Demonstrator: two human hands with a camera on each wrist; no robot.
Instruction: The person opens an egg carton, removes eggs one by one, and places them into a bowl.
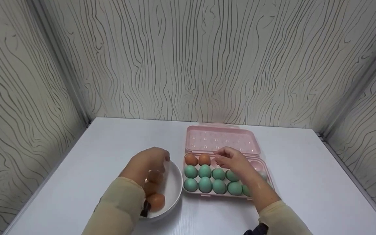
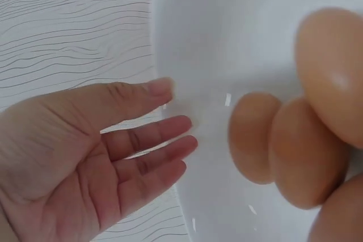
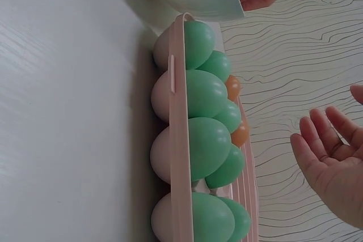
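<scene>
My left hand (image 1: 153, 158) is over the far side of a white bowl (image 1: 174, 186). In the left wrist view its thumb and fingers stand apart with nothing between them. Several brown eggs (image 1: 157, 201) lie in the bowl; my wrist and sleeve hide part of them. Above the back row of a pink egg box (image 1: 204, 195) hovers my right hand (image 1: 235, 161), its fingers loosely bent and empty. Two brown eggs (image 1: 204, 160) sit at the left of that row. Green eggs (image 1: 205, 184) fill much of the front and middle rows, partly covered by my right forearm.
The box's pink lid (image 1: 222, 138) lies open behind it on the white table (image 1: 126, 133). The bowl stands close to the box's left side. Patterned panels (image 1: 188, 65) rise at the back and both sides.
</scene>
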